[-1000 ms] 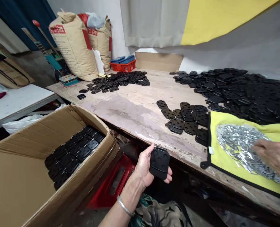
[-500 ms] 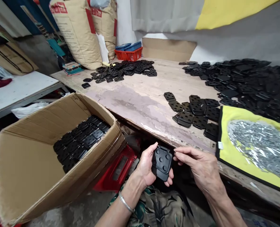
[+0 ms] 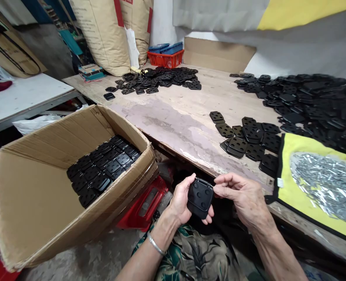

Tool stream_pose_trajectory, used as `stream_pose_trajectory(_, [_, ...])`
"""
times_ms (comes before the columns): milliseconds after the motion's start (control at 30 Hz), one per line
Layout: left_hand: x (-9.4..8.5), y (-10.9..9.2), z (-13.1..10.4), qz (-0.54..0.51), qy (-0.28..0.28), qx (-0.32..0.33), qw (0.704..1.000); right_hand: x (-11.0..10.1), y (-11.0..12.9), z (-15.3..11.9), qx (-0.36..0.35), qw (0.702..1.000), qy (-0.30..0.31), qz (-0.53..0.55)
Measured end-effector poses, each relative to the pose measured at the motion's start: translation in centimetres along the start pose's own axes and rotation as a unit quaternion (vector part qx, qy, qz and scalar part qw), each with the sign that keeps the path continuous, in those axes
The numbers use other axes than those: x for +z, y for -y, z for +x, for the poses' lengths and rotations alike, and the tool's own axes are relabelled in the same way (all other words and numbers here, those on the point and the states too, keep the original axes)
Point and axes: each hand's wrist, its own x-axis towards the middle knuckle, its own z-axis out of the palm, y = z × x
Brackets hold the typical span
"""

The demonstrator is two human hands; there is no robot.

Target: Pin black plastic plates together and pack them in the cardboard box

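My left hand [image 3: 181, 201] is closed around a pair of black plates [image 3: 200, 197] with rounded corners and round dimples, one laid over the other. Along their top edge runs a thin, shiny metal pin [image 3: 203, 182]. My right hand [image 3: 241, 197] pinches at the pin's right end, by the plates' upper right corner; the fingertips partly cover it. To the right, a heap of small silvery pins [image 3: 325, 183] lies on a yellow cloth [image 3: 290, 146]. Several loose black plates [image 3: 237, 145] are on the table just beyond my hands.
An open cardboard box [image 3: 29, 195] at the left holds rows of black plates [image 3: 102, 166]. The wooden table [image 3: 173, 121] carries a large plate pile [image 3: 313, 97] at right and a smaller one [image 3: 164, 77] behind. A red basket [image 3: 165, 59] and paper sacks [image 3: 105, 35] stand at the back.
My right hand has come left against the plates' top corner, and a shiny line now shows along their top edge. The plates sit more squarely together. The camera view has shifted slightly.
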Motion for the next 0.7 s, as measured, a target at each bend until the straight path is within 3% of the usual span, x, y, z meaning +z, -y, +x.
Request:
stream_pose_trajectory(133, [0.3,-0.2,-0.6,0.045,-0.039,0.039,0.997,0.5,-0.6,-0.8,-0.069,0.995,-0.03,-0.067])
stream_pose_trajectory(233, [0.4,-0.1,-0.9,0.092,-0.071,0.097,0.988,1.1,-0.9,-1.8,-0.193,0.961,-0.083,-0.179])
stream_pose_trajectory(300, [0.4,0.0,-1.0,0.11,-0.079,0.119,0.984,1.3,-1.0,-2.0,-0.249,0.941,-0.08,-0.214])
stream_pose_trajectory(400, [0.3,0.2,-1.1,0.104,-0.074,0.119,0.985,0.8,-1.2,-1.7,-0.19,0.972,-0.028,-0.134])
stream_pose_trajectory(500, [-0.2,0.5,-1.0,0.053,-0.024,0.047,0.997,0.0,-1.4,-1.1,-0.091,0.992,0.032,-0.077])
stream_pose_trajectory(600, [-1.1,1.4,-0.5,-0.011,-0.002,-0.019,1.0,-0.6,-1.8,-0.9,-0.116,0.98,0.05,-0.152])
stream_pose_trajectory(700, [-1.8,2.6,0.4,-0.045,-0.058,-0.006,0.997,-0.9,-2.7,-0.8,-0.187,0.966,0.054,-0.169])
